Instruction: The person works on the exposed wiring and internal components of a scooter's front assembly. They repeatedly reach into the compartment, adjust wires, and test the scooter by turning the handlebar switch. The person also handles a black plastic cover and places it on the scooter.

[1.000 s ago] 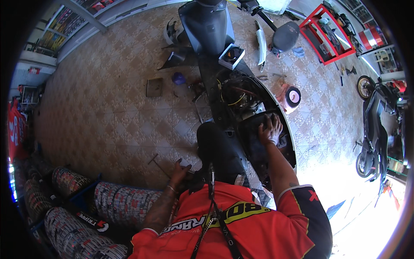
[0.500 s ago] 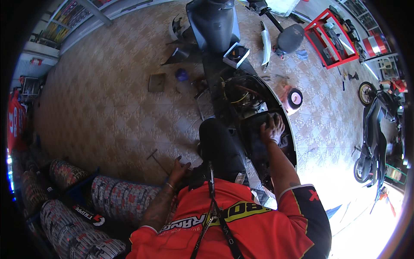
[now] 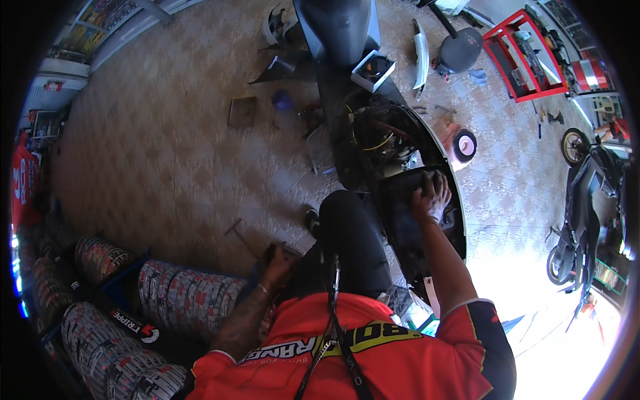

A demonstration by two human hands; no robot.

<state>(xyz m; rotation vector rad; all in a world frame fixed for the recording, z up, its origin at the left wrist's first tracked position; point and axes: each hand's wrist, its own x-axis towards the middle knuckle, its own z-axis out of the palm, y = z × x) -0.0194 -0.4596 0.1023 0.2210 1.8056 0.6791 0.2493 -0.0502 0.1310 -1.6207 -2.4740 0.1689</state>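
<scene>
A stripped black scooter [image 3: 373, 133] with bare wiring stands on the tiled floor ahead of me. My right hand [image 3: 430, 193] lies with fingers spread on the black under-seat tub [image 3: 407, 213] at the scooter's rear. My left hand [image 3: 277, 260] hangs low at my left side, close to the floor beside my black trouser leg [image 3: 353, 240]; its fingers curl around something small and dark that I cannot make out.
Wrapped tyres [image 3: 180, 293] are stacked at lower left. Loose scooter panels [image 3: 420, 53], a blue cap [image 3: 282, 100], a brown square [image 3: 242, 112] and a small wheel [image 3: 465, 143] lie about the scooter. A red tool trolley [image 3: 527, 60] stands upper right; another motorbike [image 3: 587, 213] is parked at right.
My view has shifted slightly. My right hand stays on the black tub. My left hand stays low near the floor.
</scene>
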